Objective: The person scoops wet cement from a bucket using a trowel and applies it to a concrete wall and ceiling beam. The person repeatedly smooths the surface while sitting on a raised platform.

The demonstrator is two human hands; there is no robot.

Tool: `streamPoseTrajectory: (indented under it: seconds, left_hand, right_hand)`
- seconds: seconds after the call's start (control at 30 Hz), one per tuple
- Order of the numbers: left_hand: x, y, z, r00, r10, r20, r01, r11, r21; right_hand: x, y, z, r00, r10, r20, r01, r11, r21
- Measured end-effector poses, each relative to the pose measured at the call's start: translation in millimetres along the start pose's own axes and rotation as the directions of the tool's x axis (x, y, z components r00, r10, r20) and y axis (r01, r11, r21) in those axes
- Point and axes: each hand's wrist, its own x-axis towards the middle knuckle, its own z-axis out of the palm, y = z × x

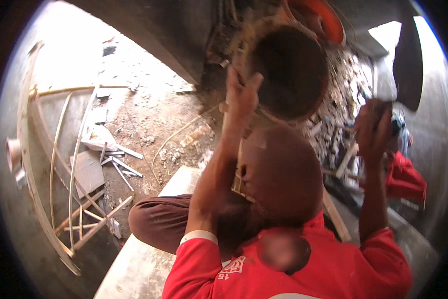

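Note:
My left hand (243,92) is raised in front of me with its fingers closed on the near-left side of a bucket (296,65). The bucket is tipped so that its dark, round inside faces me; its contents, if any, are too dim to make out. On the right, my right hand (373,127) is wrapped round the handle of a trowel. The broad, dark blade of the trowel (408,65) points up, well apart from the bucket. Both hands are somewhat blurred by motion.
An orange-red bucket (336,22) stands beyond the tipped one. Broken rubble (341,94) lies behind it, with a red bag (406,179) to the right. Wooden poles (79,164), a cardboard piece (87,172) and a white sack (99,137) are at left. Under my legs is a pale slab (139,264).

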Motion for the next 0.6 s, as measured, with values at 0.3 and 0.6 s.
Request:
streamPoseTrajectory:
  seconds: [0.3,0.6]
  left_hand:
    - [-9.3,-10.6,7.9,0.981,0.165,0.103,-0.188,0.941,0.282]
    - [22.5,59.9,11.3,0.881,0.414,0.229,-0.388,0.909,-0.153]
  right_hand:
    - [-15.9,43.8,58.3,0.968,-0.210,0.140,0.243,0.926,-0.289]
    - [12.0,59.0,53.2,0.972,-0.171,0.159,0.211,0.933,-0.291]
